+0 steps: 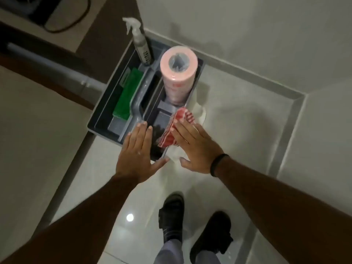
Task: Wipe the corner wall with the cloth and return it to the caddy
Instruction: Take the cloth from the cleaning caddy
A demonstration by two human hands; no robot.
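Note:
A grey caddy (pixel 99 122) stands on the floor by the corner wall (pixel 257 35). A red-and-white striped cloth (pixel 182 117) drapes over the caddy's right rim, with a white part (pixel 176 154) hanging near its front corner. My right hand (pixel 196 149) lies flat on the cloth, fingers spread. Over the caddy's near end hovers my left hand (pixel 137 151), flat with fingers apart and nothing in it. A black band circles my right wrist.
In the caddy stand a pink roll of wipes (pixel 178 73), a spray bottle (pixel 140 44) and a green pad (pixel 128 92). A brown cabinet edge (pixel 57 73) runs along the left. My two feet in black sandals (pixel 192 233) stand on glossy floor tiles.

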